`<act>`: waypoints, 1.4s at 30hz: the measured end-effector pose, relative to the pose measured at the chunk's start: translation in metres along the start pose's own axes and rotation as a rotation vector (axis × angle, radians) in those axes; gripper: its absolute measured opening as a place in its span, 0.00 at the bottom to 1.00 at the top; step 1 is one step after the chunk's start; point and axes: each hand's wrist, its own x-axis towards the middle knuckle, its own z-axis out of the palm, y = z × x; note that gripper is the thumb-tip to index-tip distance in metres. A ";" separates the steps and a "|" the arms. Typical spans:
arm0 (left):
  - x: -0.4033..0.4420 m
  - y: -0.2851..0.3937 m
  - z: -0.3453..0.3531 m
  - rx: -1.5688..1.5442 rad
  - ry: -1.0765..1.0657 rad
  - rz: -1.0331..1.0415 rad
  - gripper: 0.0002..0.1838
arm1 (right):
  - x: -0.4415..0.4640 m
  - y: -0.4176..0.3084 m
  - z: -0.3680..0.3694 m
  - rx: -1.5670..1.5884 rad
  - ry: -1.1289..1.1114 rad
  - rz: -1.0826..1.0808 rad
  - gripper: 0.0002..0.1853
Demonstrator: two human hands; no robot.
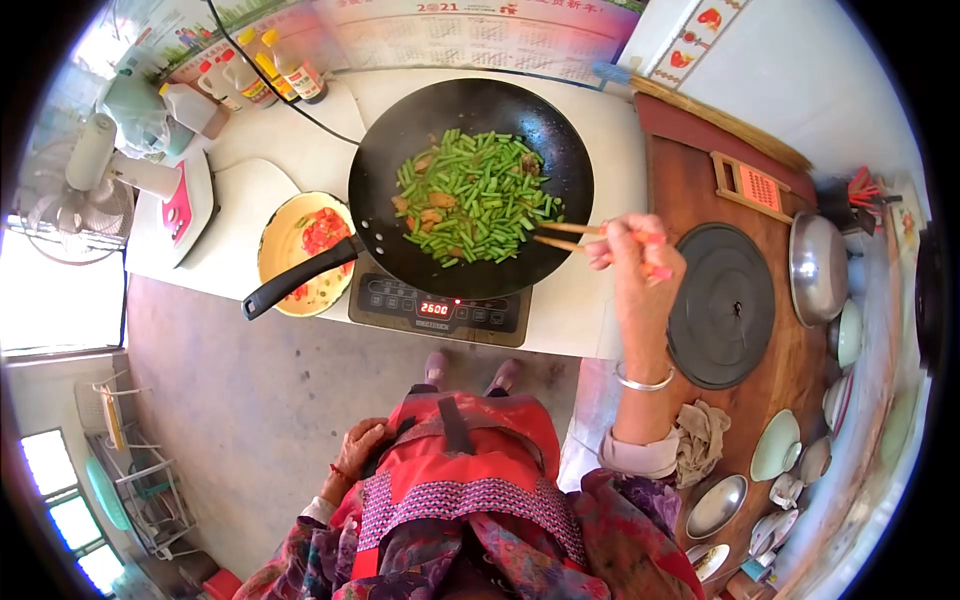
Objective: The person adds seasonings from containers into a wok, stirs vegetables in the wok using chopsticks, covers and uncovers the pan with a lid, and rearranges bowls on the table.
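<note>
My right hand is closed around a pair of wooden chopsticks, whose tips reach into the right side of a black wok. Cut green beans with some brown pieces lie spread across the wok's bottom. The wok rests on an induction cooker with a lit red display reading 2600. Down at my waist, my left hand lies against the red apron, its fingers laid out and nothing seen in them. Beside the wok, partly under its handle, is a yellow bowl of chopped red pieces.
Bottles and a fan stand at the left. On the wooden surface to the right are a round black lid, a grater, a metal basin, a crumpled cloth and several bowls. A cord crosses behind the wok.
</note>
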 end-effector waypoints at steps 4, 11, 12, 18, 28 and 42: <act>0.020 0.011 -0.001 -0.015 -0.011 0.006 0.23 | -0.037 0.024 0.020 -0.230 -0.033 -0.273 0.04; 0.044 0.034 -0.015 0.042 -0.088 0.024 0.23 | -0.066 0.063 0.044 -0.477 -0.062 -0.366 0.11; 0.045 0.034 -0.019 0.039 -0.092 0.022 0.23 | -0.069 0.057 0.045 -0.546 -0.045 -0.403 0.13; 0.057 0.041 -0.045 -0.027 -0.076 0.012 0.23 | -0.095 0.056 0.048 -0.352 -0.027 -0.267 0.29; 0.086 0.059 -0.065 0.384 -0.381 0.140 0.24 | -0.159 0.065 0.037 -0.140 0.141 0.104 0.35; 0.092 0.084 0.038 0.604 -0.789 -0.002 0.19 | -0.263 0.030 -0.038 -0.307 0.531 0.118 0.13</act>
